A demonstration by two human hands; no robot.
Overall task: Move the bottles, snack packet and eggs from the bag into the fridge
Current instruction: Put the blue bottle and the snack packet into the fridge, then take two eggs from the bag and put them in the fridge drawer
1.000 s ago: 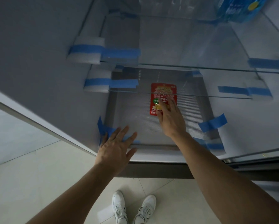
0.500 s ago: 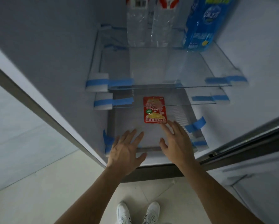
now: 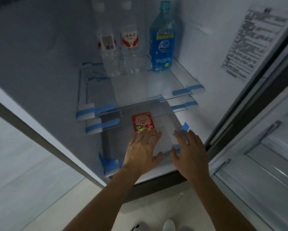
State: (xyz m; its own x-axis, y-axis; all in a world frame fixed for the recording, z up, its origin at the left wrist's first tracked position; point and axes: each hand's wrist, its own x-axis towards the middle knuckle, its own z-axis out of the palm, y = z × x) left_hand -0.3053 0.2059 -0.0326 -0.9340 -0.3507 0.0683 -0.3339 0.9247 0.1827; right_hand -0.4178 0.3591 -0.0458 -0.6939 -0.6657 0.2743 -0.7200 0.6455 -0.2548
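- Head view, left side: my left hand (image 3: 142, 154) is flat, fingers straight and spread, grasping nothing; its fingertips cover the near edge of the snack packet (image 3: 143, 122), and I cannot tell whether they press on it or hover just above
- Head view, right side: my right hand (image 3: 189, 154) is released too, fingers spread, nothing in it, held over the front right of the bottom shelf (image 3: 165, 135), near a strip of blue tape (image 3: 184, 126)
- Head view, the task's things: the snack packet lies flat, face up, on the bottom shelf of the fridge (image 3: 48, 64); a water bottle (image 3: 109, 52) and a second water bottle (image 3: 130, 49) stand upright side by side on the upper glass shelf (image 3: 140, 84), with a blue bottle (image 3: 161, 47) upright to their right
- Head view, not shown: no eggs and no bag in sight
- Head view, surroundings: foam blocks (image 3: 85, 112) wrapped in blue tape sit at the shelf ends by the left wall; a printed sheet (image 3: 256, 42) is stuck on the right inner wall; pale shoes (image 3: 169, 225) show at the bottom edge
- Step in hand, as I read it: bottles in, packet laid down, both hands free, so this looks like the close of the packet's placement
- Next move, as I judge it: draw both hands clear without dragging the packet, turn to the bag, and fetch the eggs; they call for a gentle, level carry and a flat free spot, such as the bare shelf beside the packet
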